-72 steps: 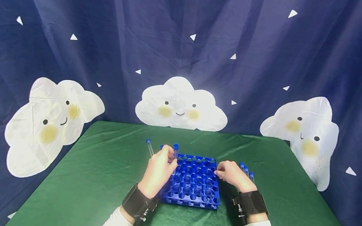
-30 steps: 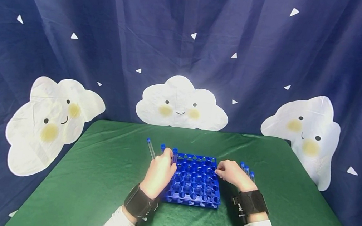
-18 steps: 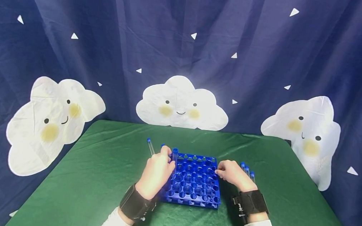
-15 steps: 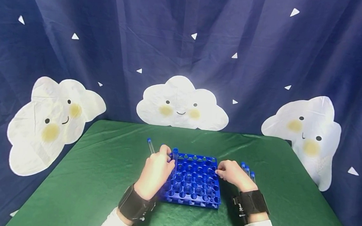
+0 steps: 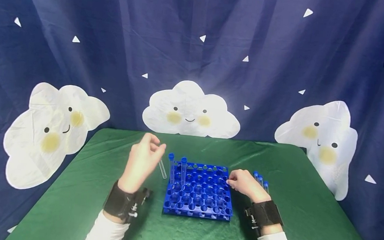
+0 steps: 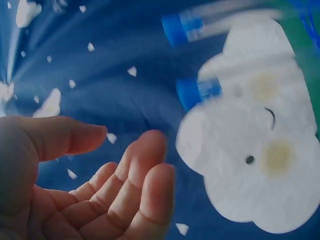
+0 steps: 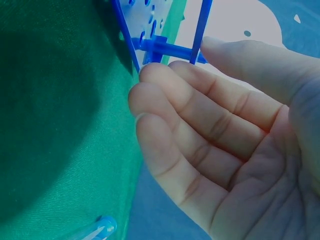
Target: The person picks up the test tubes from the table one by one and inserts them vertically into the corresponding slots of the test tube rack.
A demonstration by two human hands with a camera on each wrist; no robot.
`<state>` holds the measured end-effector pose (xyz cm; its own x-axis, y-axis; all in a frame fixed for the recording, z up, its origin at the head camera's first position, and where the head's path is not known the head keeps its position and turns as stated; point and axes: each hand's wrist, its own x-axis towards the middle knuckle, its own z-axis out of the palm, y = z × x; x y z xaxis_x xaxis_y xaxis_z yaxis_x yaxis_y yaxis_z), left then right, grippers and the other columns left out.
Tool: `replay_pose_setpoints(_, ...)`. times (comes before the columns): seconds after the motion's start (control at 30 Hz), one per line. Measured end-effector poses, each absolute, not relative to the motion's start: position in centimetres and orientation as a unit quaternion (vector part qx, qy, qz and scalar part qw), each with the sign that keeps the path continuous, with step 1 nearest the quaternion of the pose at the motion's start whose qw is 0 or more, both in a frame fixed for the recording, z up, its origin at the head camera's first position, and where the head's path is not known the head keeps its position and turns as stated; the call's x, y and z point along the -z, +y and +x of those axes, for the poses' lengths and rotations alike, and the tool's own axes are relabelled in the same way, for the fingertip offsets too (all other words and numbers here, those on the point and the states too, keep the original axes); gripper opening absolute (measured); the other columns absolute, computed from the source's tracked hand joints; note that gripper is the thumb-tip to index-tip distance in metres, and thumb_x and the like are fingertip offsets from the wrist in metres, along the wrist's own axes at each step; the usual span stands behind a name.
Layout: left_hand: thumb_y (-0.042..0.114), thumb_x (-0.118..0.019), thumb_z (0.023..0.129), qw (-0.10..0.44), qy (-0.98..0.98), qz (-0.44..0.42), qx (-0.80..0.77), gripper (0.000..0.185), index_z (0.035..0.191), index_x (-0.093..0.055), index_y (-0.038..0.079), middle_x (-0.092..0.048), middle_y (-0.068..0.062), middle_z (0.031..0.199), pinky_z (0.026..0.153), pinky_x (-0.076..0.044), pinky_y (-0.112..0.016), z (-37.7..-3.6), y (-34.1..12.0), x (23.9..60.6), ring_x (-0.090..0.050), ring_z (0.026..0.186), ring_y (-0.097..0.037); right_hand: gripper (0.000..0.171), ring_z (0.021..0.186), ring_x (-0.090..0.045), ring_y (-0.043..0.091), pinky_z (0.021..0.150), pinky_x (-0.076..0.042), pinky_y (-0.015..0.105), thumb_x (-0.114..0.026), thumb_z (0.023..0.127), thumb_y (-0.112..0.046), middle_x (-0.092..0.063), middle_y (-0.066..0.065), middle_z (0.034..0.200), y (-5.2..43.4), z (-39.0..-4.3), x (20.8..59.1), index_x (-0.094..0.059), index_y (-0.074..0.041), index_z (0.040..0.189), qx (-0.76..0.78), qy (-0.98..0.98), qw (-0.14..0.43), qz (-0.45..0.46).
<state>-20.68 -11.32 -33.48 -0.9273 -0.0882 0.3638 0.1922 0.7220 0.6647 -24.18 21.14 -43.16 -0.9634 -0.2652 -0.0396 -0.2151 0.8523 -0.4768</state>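
Note:
Two clear test tubes with blue caps stand upright in the blue test tube rack [image 5: 197,213], side by side at its left: the outer tube [image 5: 171,167] and the inner tube [image 5: 183,171]. My left hand [image 5: 142,160] is raised to the left of the rack; in the left wrist view its thumb and fingers are parted with nothing between them. Partly hidden behind it, a loose test tube [image 5: 162,169] lies on the table. My right hand [image 5: 245,183] holds the rack's right edge, thumb at the top plate and fingers below it in the right wrist view.
Several blue-capped test tubes [image 5: 260,179] lie to the right of the rack, partly hidden behind my right hand. A green cloth [image 5: 188,238] covers the table. At its far edge hangs a dark blue curtain [image 5: 197,59] with white clouds.
My left hand has let go of the outer test tube, which now stands in the rack, and has moved left and away toward the loose tube. My right hand stays at the rack.

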Motion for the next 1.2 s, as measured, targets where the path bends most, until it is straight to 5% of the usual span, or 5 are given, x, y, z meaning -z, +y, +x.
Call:
replay_pose_setpoints(0.23, 0.031, -0.059, 0.094, 0.157, -0.923, -0.003, 0.352, 0.031, 0.108, -0.058, 0.004, -0.074, -0.015, 0.089, 0.067, -0.052, -0.042, -25.8, -14.0, 35.6, -0.068, 0.074, -0.027, 0.014, 0.059, -0.051, 0.013, 0.054, -0.042, 0.026, -0.066, 0.091, -0.014, -0.056, -0.001, 0.064, 21.2, -24.1, 43.2, -0.066, -0.007, 0.079, 0.247, 0.960, 0.052, -0.119)
replay_pose_setpoints(0.47, 0.034, -0.061, 0.092, 0.106, -0.940, 0.036, 0.323, 0.038, 0.107, -0.061, -0.001, -0.069, -0.023, 0.107, 0.083, -0.052, -0.052, -30.7, -14.5, 39.2, -0.066, 0.096, -0.041, 0.014, 0.058, -0.050, 0.013, 0.054, -0.042, 0.026, -0.066, 0.091, -0.013, -0.056, -0.001, 0.063, 21.2, -24.2, 43.4, -0.066, -0.007, 0.078, 0.244, 0.961, 0.050, -0.118)
replay_pose_setpoints(0.73, 0.033, -0.070, 0.086, 0.057, -0.949, 0.074, 0.302, 0.037, 0.068, -0.067, 0.001, -0.065, -0.013, 0.058, 0.055, -0.052, -0.038, -34.5, -13.8, 42.7, -0.064, 0.053, -0.028, 0.016, 0.056, -0.049, 0.012, 0.053, -0.040, 0.025, -0.065, 0.092, -0.014, -0.054, -0.002, 0.062, 21.3, -24.2, 43.5, -0.065, -0.008, 0.076, 0.251, 0.959, 0.055, -0.118)
replay_pose_setpoints(0.97, 0.026, -0.072, 0.082, 0.066, -0.959, 0.090, 0.260, 0.030, 0.087, -0.071, -0.003, -0.072, -0.026, 0.095, 0.079, -0.056, -0.053, -35.8, -13.6, 45.0, -0.069, 0.088, -0.043, 0.015, 0.057, -0.050, 0.012, 0.053, -0.042, 0.025, -0.066, 0.092, -0.012, -0.055, -0.001, 0.062, 21.2, -24.1, 43.2, -0.065, -0.007, 0.077, 0.252, 0.959, 0.049, -0.117)
replay_pose_setpoints(1.2, 0.021, -0.072, 0.078, 0.058, -0.961, 0.104, 0.251, 0.023, 0.082, -0.071, -0.002, -0.072, -0.025, 0.093, 0.080, -0.056, -0.053, -35.9, -14.0, 46.6, -0.068, 0.088, -0.043, 0.015, 0.058, -0.052, 0.012, 0.053, -0.043, 0.025, -0.066, 0.091, -0.012, -0.057, -0.001, 0.063, 21.1, -24.1, 43.2, -0.066, -0.007, 0.077, 0.253, 0.959, 0.053, -0.113)
